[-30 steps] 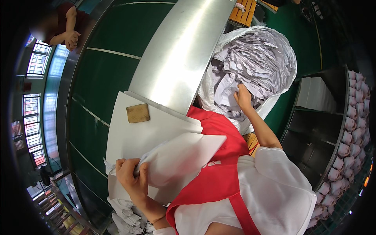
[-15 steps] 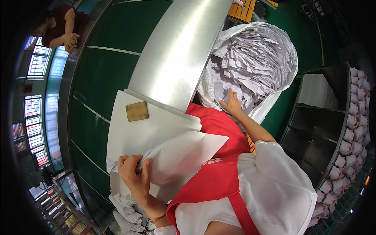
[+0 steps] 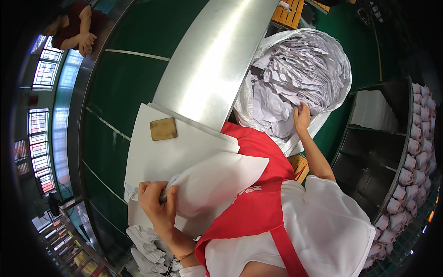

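Observation:
My left hand (image 3: 159,201) is closed round the rolled edge of a large white paper sheet (image 3: 217,177), whose free corner rises toward my red apron. Beneath it lies a stack of white sheets (image 3: 154,159) on the near end of the metal table. A small brown block (image 3: 163,129) rests on that stack. To the right, a white woven sack (image 3: 334,108) bulges with crumpled white paper (image 3: 304,74). My right hand (image 3: 302,119) is at the sack's near side, touching or just above the paper, fingers parted. Nothing shows in its grasp.
The shiny metal table (image 3: 207,60) stretches away ahead, beside a green surface with white lines (image 3: 134,74). More crumpled white paper (image 3: 145,249) lies below my left forearm. At right stands a dark shelf (image 3: 369,157) beside rows of white-wrapped bundles (image 3: 408,175). Another person's hands (image 3: 86,44) appear far left.
My right hand has moved rightward over the sack, away from the table side, uncovering crumpled paper there. The left hand keeps its hold on the sheet.

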{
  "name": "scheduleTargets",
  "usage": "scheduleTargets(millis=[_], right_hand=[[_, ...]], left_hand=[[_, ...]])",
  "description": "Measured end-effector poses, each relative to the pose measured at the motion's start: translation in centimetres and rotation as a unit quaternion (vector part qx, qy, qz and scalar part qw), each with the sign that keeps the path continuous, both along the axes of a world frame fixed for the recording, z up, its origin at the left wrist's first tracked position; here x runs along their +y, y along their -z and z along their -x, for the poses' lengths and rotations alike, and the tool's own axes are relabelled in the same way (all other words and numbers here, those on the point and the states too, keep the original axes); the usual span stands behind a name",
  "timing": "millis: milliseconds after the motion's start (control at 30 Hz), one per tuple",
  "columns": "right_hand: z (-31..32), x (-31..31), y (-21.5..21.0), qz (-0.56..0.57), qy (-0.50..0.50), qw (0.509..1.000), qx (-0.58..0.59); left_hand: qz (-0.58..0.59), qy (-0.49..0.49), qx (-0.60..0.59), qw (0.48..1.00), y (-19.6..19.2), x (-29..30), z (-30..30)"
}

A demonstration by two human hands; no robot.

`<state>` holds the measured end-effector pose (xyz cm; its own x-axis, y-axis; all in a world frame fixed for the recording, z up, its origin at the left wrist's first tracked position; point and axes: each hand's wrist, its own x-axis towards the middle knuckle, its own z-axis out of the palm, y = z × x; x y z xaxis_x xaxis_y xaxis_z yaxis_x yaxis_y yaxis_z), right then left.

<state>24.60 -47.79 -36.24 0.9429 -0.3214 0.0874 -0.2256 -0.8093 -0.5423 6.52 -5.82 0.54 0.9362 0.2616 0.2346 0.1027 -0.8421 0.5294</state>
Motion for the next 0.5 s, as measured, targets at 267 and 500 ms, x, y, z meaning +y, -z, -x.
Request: scheduleTargets(millis=[267, 500], right_hand=[[-4.1, 9.7, -1.5, 0.14, -0.16, 0.976, 0.047], [-3.5, 8.1, 0.9, 0.088, -0.298, 0.947, 0.081]], left_hand=[[-0.008, 0.007, 0.008, 1.0, -0.6, -0.4, 0.0], [-0.009, 0.025, -0.013, 1.0, -0.9, 0.1, 0.0]])
